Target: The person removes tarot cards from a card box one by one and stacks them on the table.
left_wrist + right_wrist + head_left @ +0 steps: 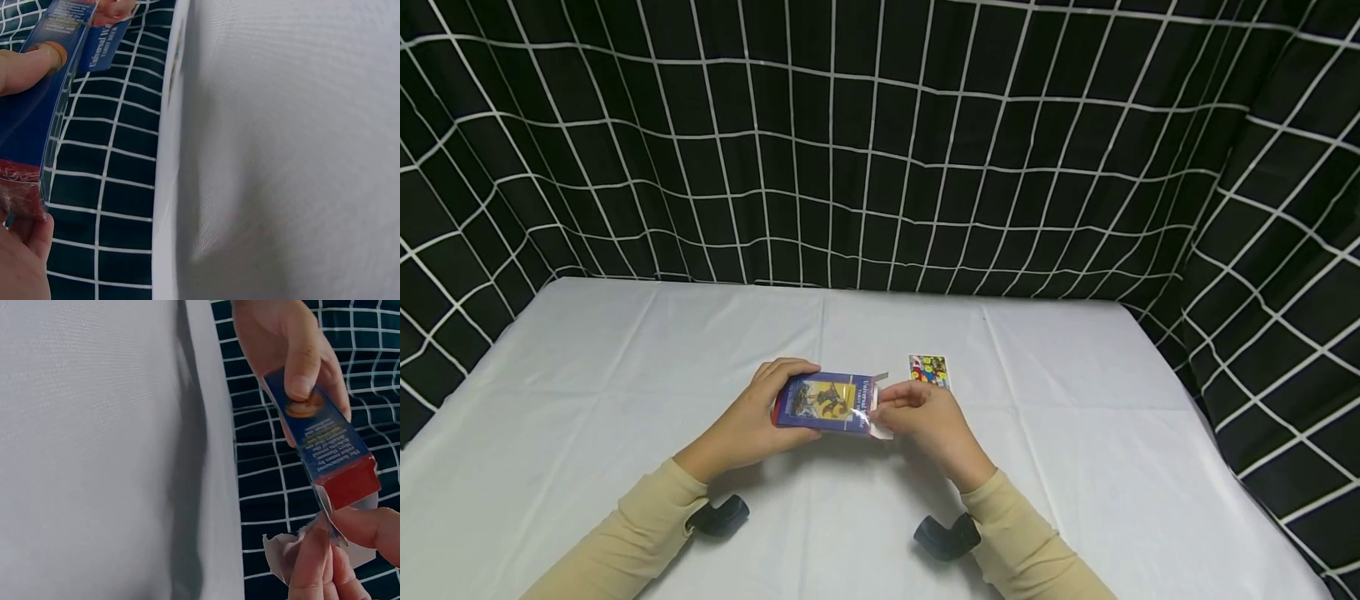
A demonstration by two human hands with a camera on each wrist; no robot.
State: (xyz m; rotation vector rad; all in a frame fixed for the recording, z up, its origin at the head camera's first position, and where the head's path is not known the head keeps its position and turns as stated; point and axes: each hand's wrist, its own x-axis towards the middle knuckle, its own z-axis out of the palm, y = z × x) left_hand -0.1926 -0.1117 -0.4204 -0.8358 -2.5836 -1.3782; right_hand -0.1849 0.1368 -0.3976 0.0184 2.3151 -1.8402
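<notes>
- Head: we think the flap (pixel 883 432) could tear if the right hand (pixel 927 421) tugs hard; blue box (pixel 823 402) sits between it and the left hand (pixel 756 412), above the desk (pixel 625 367)
- Left wrist: box lies inside the left hand, gripped; a loosened hold could drop it, we'd guess
- Right wrist: we see the right hand pinching the flap, just beside the box

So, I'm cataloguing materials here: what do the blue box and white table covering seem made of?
Blue box: probably printed cardboard, given its thin, bent flaps; glare suggests a glossy coating or clear film.
White table covering: likely matte woven fabric, given soft creases and fine surface texture; cotton or synthetic, I can't tell.
</notes>
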